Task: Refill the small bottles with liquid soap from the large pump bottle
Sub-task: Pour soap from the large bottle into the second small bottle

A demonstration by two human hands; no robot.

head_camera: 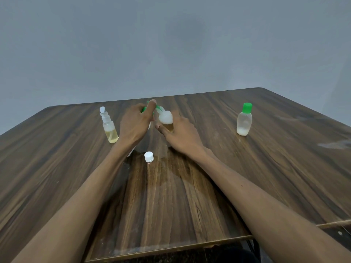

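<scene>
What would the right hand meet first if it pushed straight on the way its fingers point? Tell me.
Likely the small bottle the right hand already holds; beyond it, the green pump nozzle under the left hand. Depth is uncertain.

Two bare forearms in view, entering from bottom corners — no sleeves, no watch, no bracelet visible on either. Left hand (135,126) and right hand (182,132) bare — no gloves, no rings seen. Small dark mole on right forearm (241,185). Nothing else of person visible.
</scene>
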